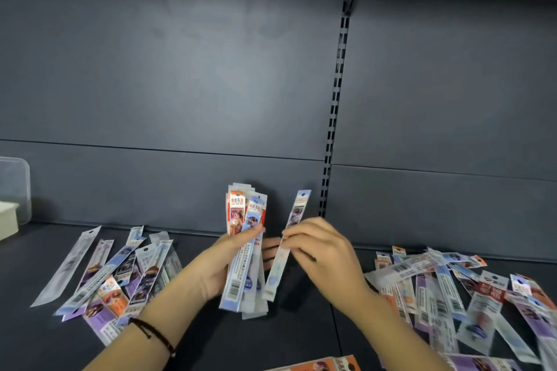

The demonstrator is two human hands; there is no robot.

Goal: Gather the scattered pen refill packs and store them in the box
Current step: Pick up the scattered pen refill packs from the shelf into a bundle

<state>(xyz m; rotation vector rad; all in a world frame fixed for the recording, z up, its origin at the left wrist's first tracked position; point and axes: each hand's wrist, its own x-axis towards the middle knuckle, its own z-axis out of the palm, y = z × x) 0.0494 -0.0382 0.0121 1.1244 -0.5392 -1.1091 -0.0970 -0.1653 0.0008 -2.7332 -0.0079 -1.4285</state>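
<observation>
You are holding a bundle of pen refill packs (244,253) upright above the middle of the shelf deck (297,328). Its hang-tab ends are pointing up toward the back panel (180,84). Your left hand (221,263) is gripping it about halfway down, with the thumb (252,233) pressing across the front and the other fingers curling round behind.

Just to the right of the bundle, and not clearly touching it, a single refill pack (276,275) is tilting slightly rightward. Your right hand (324,253) is pinching it near the middle. The fingertips (297,238) are closing together on its edge, and both ends are sticking out free above and below them.

More packs are lying loose on both sides. A left heap (120,274) is fanning out near your left forearm, and a larger right heap (446,289) is spreading under and beyond your right forearm, which is hiding part of it. One orange pack (327,366) is showing at the near edge.

The clear box (16,184) is standing at the far left against the back panel, well apart from both hands. A pale block (7,218) is sitting in front of it, and the left heap is lying between you and it. A slotted upright (334,105) is running down the panel behind your right hand. A dark cord bracelet (153,333) is circling your left wrist.
</observation>
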